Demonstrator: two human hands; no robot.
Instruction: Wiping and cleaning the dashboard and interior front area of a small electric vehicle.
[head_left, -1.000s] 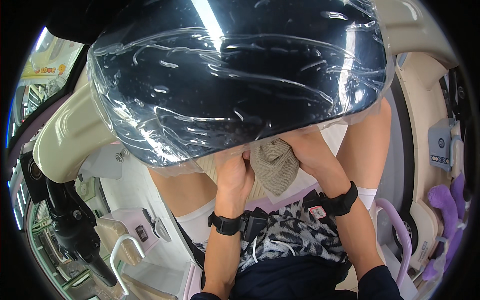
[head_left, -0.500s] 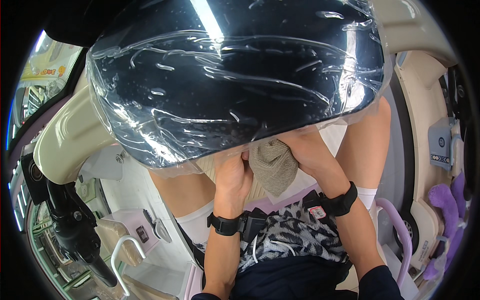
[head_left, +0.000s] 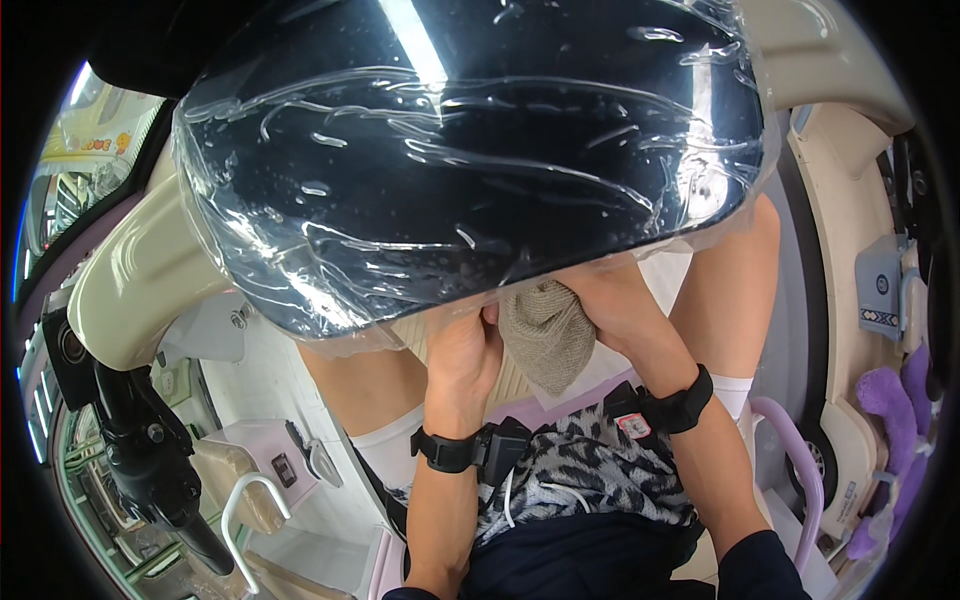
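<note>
A grey-brown knit cloth [head_left: 546, 335] hangs bunched between my hands, its pointed lower end downward. My right hand [head_left: 608, 305] is closed on its upper right side, with the fingertips hidden. My left hand [head_left: 466, 345] is against the cloth's left edge, thumb tip showing there. The other fingers of that hand are out of sight under a large dark glossy panel [head_left: 470, 170]. Clear, wrinkled plastic film wraps this panel, and its lower edge hangs over both hands.
Cream curved arms [head_left: 140, 275] flank the panel on either side. A black jointed post [head_left: 150, 450] and a white tube handle [head_left: 255, 490] stand at the left. On the right are a lilac rail [head_left: 800, 450], a wheel [head_left: 818, 460] and a purple plush piece [head_left: 890, 440].
My left wrist has shifted very slightly to the left. The cloth and my right hand stay in nearly the same place.
</note>
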